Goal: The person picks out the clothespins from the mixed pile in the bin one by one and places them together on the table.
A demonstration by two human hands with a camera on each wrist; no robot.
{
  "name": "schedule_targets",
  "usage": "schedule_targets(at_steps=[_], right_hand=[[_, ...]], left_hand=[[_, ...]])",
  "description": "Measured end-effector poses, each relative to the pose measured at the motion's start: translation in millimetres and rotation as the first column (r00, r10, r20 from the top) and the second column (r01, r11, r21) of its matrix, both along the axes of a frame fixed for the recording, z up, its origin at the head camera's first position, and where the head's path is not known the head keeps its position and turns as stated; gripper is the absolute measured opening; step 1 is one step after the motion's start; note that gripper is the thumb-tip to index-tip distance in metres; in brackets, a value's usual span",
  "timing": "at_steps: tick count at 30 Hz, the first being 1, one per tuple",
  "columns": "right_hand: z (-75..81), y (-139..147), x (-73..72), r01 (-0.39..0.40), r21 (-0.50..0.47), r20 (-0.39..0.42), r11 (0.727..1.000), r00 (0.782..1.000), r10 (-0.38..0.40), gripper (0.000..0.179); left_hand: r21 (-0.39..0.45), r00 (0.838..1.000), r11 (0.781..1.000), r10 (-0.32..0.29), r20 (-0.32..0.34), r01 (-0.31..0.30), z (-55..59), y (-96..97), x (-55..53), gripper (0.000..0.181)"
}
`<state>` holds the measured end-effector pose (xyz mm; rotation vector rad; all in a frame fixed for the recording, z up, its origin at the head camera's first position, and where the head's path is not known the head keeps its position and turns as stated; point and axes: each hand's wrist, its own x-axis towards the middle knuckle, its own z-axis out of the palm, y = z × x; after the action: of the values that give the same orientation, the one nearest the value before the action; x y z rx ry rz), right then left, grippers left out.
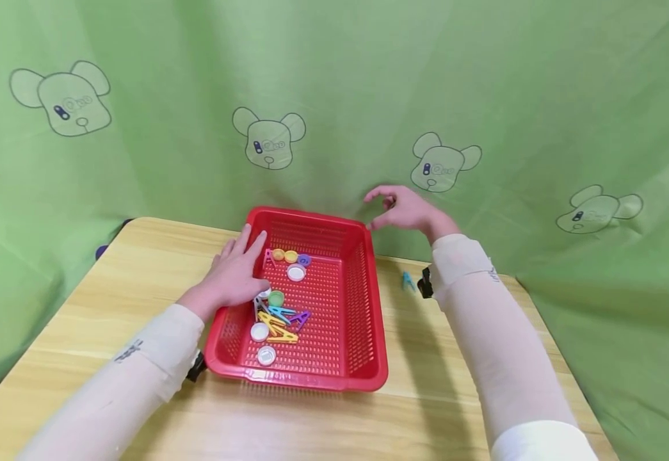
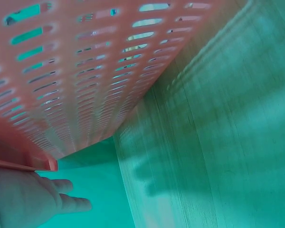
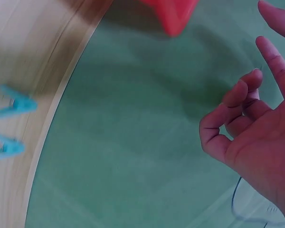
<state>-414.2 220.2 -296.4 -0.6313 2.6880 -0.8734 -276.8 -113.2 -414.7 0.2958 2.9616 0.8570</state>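
A red plastic basket (image 1: pixel 363 307) with slotted walls stands on the wooden table. Inside, mostly at its left, lie white round caps (image 1: pixel 259 331), a green cap (image 1: pixel 276 298), yellow caps (image 1: pixel 290 257), a blue-purple cap (image 1: pixel 304 260) and clothespins in yellow (image 1: pixel 282 335), purple (image 1: pixel 299 319), blue (image 1: pixel 281 312) and pink (image 1: pixel 269 257). My left hand (image 1: pixel 232 275) lies over the basket's left rim with fingers spread, its thumb over the inside. By the back right corner, my right hand (image 1: pixel 406 208) is raised with loosely bent fingers, holding nothing; whether it touches the rim is unclear.
Two light blue clothespins (image 3: pixel 16 103) lie on the table (image 1: pixel 426 358) right of the basket, near the back edge. A green curtain (image 1: pixel 346 96) with mouse-head drawings hangs close behind the table and along its sides.
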Motion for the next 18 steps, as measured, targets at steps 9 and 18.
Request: schedule_targets(at_steps=[9,18], right_hand=[[-11.0,-43.6,-0.9,-0.015,-0.119,-0.011,0.993,1.0,0.014,0.057],[-30.8,-85.6,1.3,-0.053,-0.185,0.02,0.981,0.998,0.057,0.052]], left_hand=[[0.005,1.0,1.0,0.004,-0.016,-0.003,0.2,-0.2,0.0,0.102],[0.03,1.0,1.0,0.003,-0.022,-0.002,-1.1,-1.2,-0.6,0.102]])
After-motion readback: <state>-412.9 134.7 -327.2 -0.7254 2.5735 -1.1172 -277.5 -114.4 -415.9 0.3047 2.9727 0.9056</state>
